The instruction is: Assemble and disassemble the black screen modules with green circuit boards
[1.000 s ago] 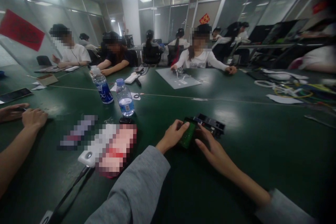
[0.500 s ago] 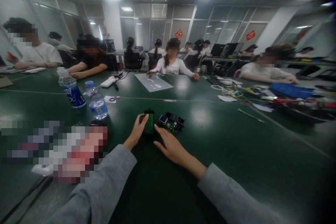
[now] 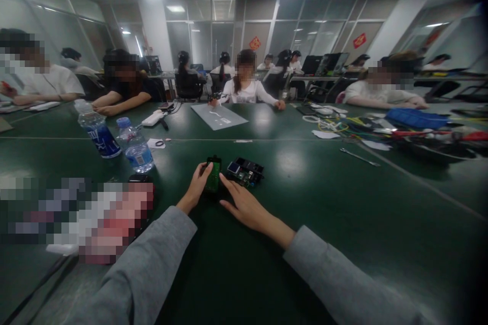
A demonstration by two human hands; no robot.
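Over the table just ahead of me, my left hand grips a green circuit board in a black case by its left side, the thumb lying on the board's face. My right hand is open with fingers stretched out. Its fingertips are at the board's right edge; whether they touch it I cannot tell. Just right of the board lies an opened black device with a small screen and exposed electronics.
Two water bottles, one large and one small, stand at left, beyond blurred-out items. A wrench and a heap of cables with a blue pouch lie at right. Several people sit around, one opposite at a grey mat.
The whole view has shifted slightly, so things appear a little further left and up. My left hand still grips the circuit board, and my right hand remains open beside it.
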